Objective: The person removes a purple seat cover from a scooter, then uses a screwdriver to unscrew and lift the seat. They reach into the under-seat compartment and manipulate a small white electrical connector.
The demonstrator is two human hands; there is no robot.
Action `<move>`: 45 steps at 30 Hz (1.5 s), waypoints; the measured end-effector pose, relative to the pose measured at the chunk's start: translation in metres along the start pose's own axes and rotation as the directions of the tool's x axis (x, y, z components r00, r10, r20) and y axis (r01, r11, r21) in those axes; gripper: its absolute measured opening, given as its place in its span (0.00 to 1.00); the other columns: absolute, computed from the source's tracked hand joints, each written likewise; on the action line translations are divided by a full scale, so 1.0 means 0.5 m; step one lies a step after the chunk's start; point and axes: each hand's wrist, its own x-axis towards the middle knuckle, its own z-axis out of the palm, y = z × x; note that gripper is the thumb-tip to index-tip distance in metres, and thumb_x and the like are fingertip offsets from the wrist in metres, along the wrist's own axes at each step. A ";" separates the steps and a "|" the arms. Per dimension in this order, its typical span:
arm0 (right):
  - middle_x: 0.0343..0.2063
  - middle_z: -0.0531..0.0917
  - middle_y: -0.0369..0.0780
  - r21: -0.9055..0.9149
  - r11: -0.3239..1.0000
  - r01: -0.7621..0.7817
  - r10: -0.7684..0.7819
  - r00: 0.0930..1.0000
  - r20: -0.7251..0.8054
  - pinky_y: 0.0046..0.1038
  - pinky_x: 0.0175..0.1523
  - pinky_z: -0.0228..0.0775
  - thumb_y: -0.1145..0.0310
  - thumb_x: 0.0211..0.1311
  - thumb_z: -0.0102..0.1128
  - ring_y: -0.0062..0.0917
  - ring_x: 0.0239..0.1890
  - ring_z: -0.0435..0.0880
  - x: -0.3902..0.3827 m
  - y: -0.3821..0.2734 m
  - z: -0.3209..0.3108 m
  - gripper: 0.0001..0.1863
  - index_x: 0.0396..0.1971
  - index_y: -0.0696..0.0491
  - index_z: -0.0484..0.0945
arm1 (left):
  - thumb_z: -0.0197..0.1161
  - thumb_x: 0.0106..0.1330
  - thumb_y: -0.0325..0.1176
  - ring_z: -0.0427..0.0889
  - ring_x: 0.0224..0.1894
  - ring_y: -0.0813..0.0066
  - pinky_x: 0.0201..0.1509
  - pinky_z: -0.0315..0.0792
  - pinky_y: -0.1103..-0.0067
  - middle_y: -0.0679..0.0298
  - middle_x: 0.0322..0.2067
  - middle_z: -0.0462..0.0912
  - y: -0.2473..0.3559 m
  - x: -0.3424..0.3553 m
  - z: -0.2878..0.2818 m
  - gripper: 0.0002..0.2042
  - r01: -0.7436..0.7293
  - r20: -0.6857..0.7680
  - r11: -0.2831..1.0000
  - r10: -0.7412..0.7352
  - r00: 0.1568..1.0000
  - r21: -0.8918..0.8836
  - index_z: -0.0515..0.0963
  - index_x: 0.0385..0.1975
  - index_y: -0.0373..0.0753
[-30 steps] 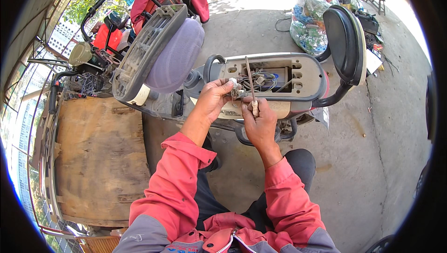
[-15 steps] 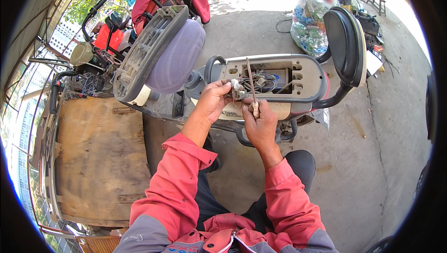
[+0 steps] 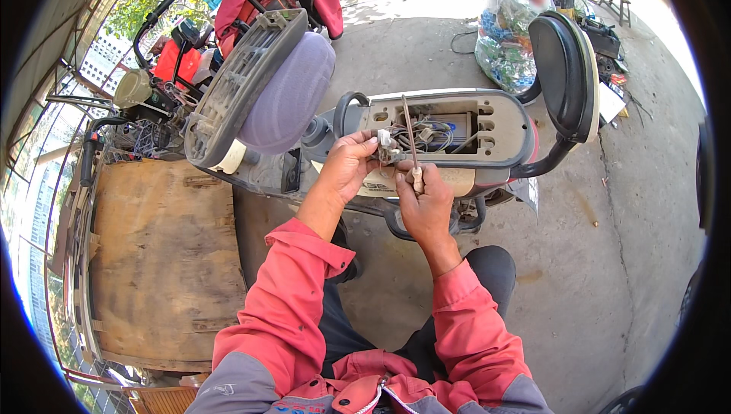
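My left hand is closed, its fingertips pinching a small white plastic connector with wires at its lower side. Close beside it, my right hand grips a screwdriver by its pale handle. The long thin shaft points up and away from me, across the open compartment of an electric scooter. Inside that compartment lie tangled grey wires and a silver-and-blue box. Both hands are over the compartment's near edge. My fingers partly hide the connector's underside and the screwdriver's handle.
The scooter's seat is tipped up at the left of the compartment. A black padded backrest rises at its right. A worn wooden board lies at the left. Beyond the scooter stands a clear bag of bottles on the concrete floor.
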 end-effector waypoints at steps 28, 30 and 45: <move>0.30 0.86 0.46 0.006 1.000 -0.006 0.006 1.000 -0.002 0.32 0.36 0.76 0.76 0.62 0.66 0.38 0.30 0.87 -0.001 -0.001 0.001 0.09 0.41 0.58 0.80 | 0.55 0.74 0.29 0.84 0.46 0.71 0.54 0.75 0.73 0.59 0.46 0.85 -0.007 0.006 -0.004 0.15 0.022 -0.020 1.000 -0.022 1.000 0.012 0.76 0.56 0.32; 0.30 0.86 0.47 0.010 1.000 -0.005 0.005 1.000 -0.005 0.32 0.36 0.76 0.76 0.62 0.66 0.38 0.30 0.87 -0.001 -0.002 0.002 0.09 0.41 0.58 0.80 | 0.55 0.74 0.29 0.84 0.46 0.71 0.54 0.75 0.73 0.59 0.46 0.85 -0.007 0.007 -0.006 0.15 0.021 -0.017 1.000 -0.021 1.000 0.011 0.76 0.56 0.31; 0.27 0.85 0.45 0.013 1.000 0.004 -0.004 1.000 -0.016 0.31 0.33 0.74 0.77 0.61 0.66 0.34 0.25 0.84 0.000 0.002 0.002 0.08 0.40 0.57 0.79 | 0.55 0.74 0.29 0.83 0.47 0.70 0.52 0.75 0.74 0.58 0.46 0.85 -0.011 0.008 0.000 0.13 0.005 -0.042 0.999 -0.007 0.999 -0.035 0.76 0.55 0.33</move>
